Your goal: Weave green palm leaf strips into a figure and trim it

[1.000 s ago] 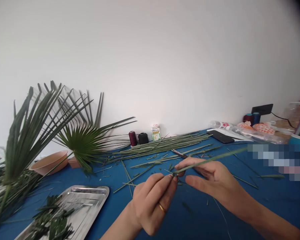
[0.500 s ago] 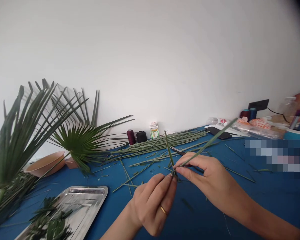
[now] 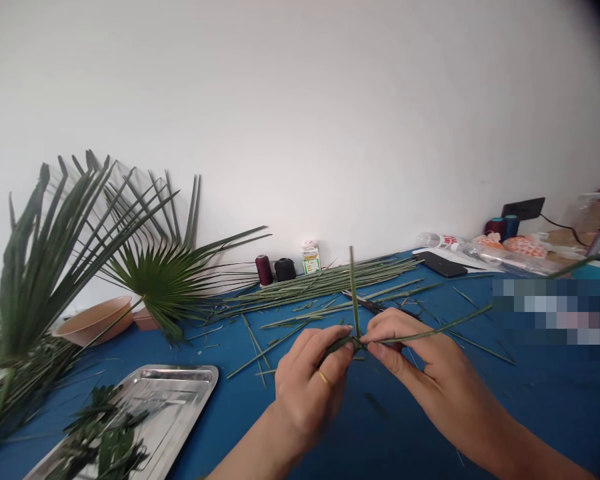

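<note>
Two hands meet over the blue tabletop, both closed on green palm leaf strips. My left hand (image 3: 314,373), with a gold ring on one finger, pinches a small folded piece of palm leaf (image 3: 337,345). From between the hands a narrow strip (image 3: 354,293) stands nearly upright. My right hand (image 3: 415,353) pinches a long palm leaf strip (image 3: 445,329) close to the left fingertips; its free end reaches out to the right. The fingers partly hide where the strips join. Behind the right hand lie scissors (image 3: 373,305) with dark handles, partly covered.
A metal tray (image 3: 200,393) holding dark green leaf pieces stands at front left. Large palm fans (image 3: 163,273) and a pinkish bowl (image 3: 97,320) are behind it. Along the wall are thread spools (image 3: 263,271), a small box (image 3: 311,259) and a bundle of strips (image 3: 325,280). A phone (image 3: 443,264) lies right.
My left hand has turned, and the upright strip now stands straighter. The right hand's strip has swung down from a steep slant to nearly level, pointing right.
</note>
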{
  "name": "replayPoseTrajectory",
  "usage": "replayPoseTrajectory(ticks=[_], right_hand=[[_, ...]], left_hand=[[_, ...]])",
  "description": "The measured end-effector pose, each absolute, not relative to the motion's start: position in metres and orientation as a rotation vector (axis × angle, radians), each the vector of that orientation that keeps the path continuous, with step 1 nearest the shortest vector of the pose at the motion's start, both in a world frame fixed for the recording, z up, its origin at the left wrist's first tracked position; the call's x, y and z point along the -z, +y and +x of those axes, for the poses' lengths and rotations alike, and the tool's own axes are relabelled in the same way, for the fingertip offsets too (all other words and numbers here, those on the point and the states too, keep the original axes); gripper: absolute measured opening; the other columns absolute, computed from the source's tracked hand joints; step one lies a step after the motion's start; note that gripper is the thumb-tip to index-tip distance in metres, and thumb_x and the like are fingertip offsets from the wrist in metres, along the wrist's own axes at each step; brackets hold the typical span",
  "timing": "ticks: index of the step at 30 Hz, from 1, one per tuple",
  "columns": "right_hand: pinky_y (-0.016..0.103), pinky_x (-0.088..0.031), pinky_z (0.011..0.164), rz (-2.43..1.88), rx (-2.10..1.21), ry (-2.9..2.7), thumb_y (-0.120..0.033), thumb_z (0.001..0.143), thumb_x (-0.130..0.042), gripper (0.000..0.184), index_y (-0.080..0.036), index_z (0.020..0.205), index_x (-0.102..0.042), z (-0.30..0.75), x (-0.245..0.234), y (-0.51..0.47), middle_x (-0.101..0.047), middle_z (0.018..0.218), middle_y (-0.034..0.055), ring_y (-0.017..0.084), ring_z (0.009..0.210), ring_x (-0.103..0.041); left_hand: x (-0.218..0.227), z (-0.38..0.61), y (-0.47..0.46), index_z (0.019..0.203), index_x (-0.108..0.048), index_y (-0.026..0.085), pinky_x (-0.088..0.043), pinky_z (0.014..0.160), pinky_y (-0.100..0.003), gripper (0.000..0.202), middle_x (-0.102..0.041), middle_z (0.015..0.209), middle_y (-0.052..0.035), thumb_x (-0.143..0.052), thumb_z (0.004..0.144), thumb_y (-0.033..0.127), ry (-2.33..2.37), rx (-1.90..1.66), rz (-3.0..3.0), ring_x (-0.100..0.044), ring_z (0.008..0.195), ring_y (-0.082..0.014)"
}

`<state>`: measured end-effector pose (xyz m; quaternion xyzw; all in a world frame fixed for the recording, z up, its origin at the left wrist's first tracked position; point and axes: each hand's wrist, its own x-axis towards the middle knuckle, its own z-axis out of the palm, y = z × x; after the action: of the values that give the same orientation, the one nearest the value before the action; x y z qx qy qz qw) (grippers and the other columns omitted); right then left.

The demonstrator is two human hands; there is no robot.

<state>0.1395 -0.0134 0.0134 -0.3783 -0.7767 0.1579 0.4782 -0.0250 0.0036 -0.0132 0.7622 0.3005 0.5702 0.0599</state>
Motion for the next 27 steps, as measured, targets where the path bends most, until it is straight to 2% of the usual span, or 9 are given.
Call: replayPoseTrajectory(ticks=[7, 14, 19, 23, 27], right_hand=[[0.019, -0.050, 0.059, -1.050, -0.609, -1.807, -0.024, 0.076, -0.057, 0.005, -0.026, 0.076, -0.062, 0.139, -0.018, -0.010, -0.066, 0.072, -0.0027, 0.014, 0.068, -0.062], [0.019, -0.050, 0.059, -1.083, -0.623, -1.789, -0.021, 0.077, -0.055, 0.010, -0.022, 0.073, -0.065, 0.141, -0.025, -0.010, -0.066, 0.069, -0.0017, 0.013, 0.067, -0.061], [0.019, -0.048, 0.059, -1.052, -0.592, -1.867, -0.022, 0.077, -0.056, 0.010, -0.023, 0.074, -0.066, 0.143, -0.028, -0.012, -0.066, 0.069, -0.0027, 0.012, 0.064, -0.060], [0.017, -0.047, 0.059, -1.025, -0.565, -1.887, -0.020, 0.077, -0.057, 0.009, -0.024, 0.075, -0.065, 0.145, -0.029, -0.013, -0.066, 0.069, -0.0042, 0.010, 0.065, -0.060], [0.016, -0.046, 0.059, -0.995, -0.523, -1.912, -0.018, 0.077, -0.056, 0.009, -0.023, 0.074, -0.063, 0.147, -0.029, -0.013, -0.064, 0.069, -0.0045, 0.009, 0.065, -0.059]], left_hand=[[0.009, -0.020, 0.003, 0.077, -0.062, 0.023, -0.047, 0.072, -0.026, 0.020, -0.067, 0.087, -0.0046, -0.059, 0.072, 0.005, 0.885, -1.743, 2.238, -0.061, 0.080, -0.0159], [-0.003, -0.014, -0.001, 0.071, -0.052, 0.020, -0.049, 0.067, -0.025, 0.014, -0.063, 0.086, -0.0030, -0.063, 0.068, 0.011, 0.947, -1.473, 1.987, -0.060, 0.080, -0.0157], [-0.007, -0.018, -0.002, 0.087, -0.058, 0.021, -0.050, 0.063, -0.022, 0.023, -0.068, 0.078, 0.0004, -0.068, 0.067, 0.021, 1.089, -1.423, 1.944, -0.063, 0.070, -0.0136], [-0.004, -0.021, -0.001, 0.081, -0.066, 0.020, -0.050, 0.065, -0.018, 0.013, -0.071, 0.078, 0.0009, -0.067, 0.068, 0.017, 0.948, -1.558, 2.064, -0.064, 0.069, -0.0112], [-0.005, -0.020, -0.003, 0.081, -0.067, 0.019, -0.050, 0.064, -0.017, 0.014, -0.071, 0.077, 0.0006, -0.065, 0.068, 0.012, 0.946, -1.585, 2.066, -0.064, 0.068, -0.0104]])
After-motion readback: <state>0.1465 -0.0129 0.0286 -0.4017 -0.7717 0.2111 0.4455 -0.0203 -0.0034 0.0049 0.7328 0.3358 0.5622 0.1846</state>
